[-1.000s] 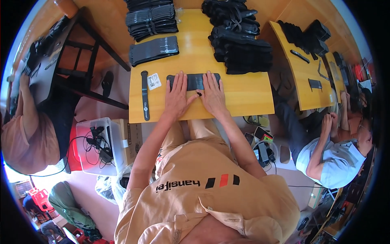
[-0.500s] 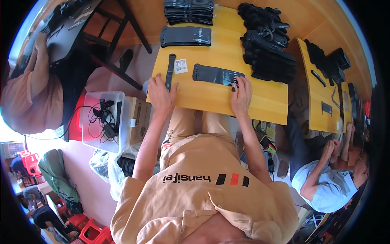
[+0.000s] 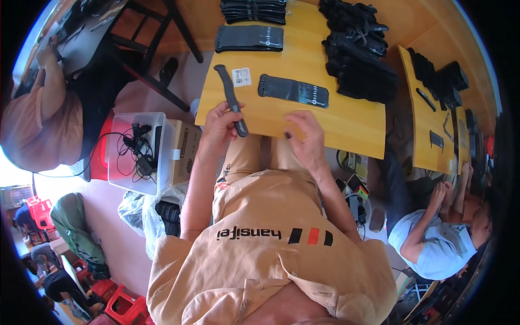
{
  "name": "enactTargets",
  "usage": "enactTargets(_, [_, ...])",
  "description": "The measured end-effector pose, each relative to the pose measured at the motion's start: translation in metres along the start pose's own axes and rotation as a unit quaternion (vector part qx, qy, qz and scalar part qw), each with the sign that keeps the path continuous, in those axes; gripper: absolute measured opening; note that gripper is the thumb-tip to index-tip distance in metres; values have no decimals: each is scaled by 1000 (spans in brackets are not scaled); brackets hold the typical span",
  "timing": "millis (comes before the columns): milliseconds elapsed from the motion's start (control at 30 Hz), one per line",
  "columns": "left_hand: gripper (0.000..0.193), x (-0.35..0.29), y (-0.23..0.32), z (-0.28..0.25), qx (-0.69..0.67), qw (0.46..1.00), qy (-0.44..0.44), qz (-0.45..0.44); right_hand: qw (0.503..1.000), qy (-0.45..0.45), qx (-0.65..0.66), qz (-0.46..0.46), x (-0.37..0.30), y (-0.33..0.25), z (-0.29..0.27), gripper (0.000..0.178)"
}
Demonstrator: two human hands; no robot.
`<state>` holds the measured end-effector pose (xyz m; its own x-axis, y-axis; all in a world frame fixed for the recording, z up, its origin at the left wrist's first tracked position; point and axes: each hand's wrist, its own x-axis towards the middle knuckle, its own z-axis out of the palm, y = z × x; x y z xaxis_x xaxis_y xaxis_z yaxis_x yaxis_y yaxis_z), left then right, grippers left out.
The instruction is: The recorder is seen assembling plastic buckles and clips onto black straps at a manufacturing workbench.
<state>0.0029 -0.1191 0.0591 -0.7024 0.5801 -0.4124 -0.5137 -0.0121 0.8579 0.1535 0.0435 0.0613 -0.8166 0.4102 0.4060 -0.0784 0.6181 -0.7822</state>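
Observation:
My left hand (image 3: 219, 125) pinches a black strap (image 3: 232, 100) near its printed end, at the near edge of the yellow table. The strap's looped far end lies across the tabletop, beside a white printed label (image 3: 241, 77). My right hand (image 3: 306, 138) hovers over the near table edge, its fingers bent and apart with nothing seen in them. A small dark patch shows on its thumb. Just beyond that hand rests a flat set of black straps (image 3: 293, 91), laid side by side with their looped ends at the left.
A flat set of straps (image 3: 249, 38) and a bundled stack (image 3: 253, 11) sit at the far left of the table (image 3: 346, 127). Black strap bundles (image 3: 360, 59) line its right side. A clear bin of cables (image 3: 136, 154) stands at left. Co-workers sit on both sides.
My left hand has taken hold of the strap and drawn its near end toward me. My right hand has left the flat strap set and moved left and nearer.

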Motion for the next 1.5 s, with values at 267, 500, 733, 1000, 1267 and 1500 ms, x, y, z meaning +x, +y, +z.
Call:
enactTargets(267, [22, -16, 7, 52, -81, 988, -130, -21, 991, 37, 12, -132, 1, -33, 6, 25])
enactTargets(500, [24, -28, -5, 66, -109, 982, -156, -17, 984, 64, 166, 4, -1, -26, -11, 19])
enactTargets(733, [23, -25, 1, 78, -69, 988, -136, -6, 985, 31, 167, 6, 7, -16, -30, 16])
enactTargets(1000, [25, -20, 2, 95, 8, 994, -104, 27, 995, -28, 86, -46, 21, -11, -51, 11])
enactTargets(1267, [24, -17, 9, 116, 40, 996, -68, 32, 992, -55, 77, -83, 40, 0, -70, 13])
enactTargets(1500, [23, -18, 17, 117, 12, 995, -79, 57, 986, -62, 153, -10, 47, -4, -70, 12])
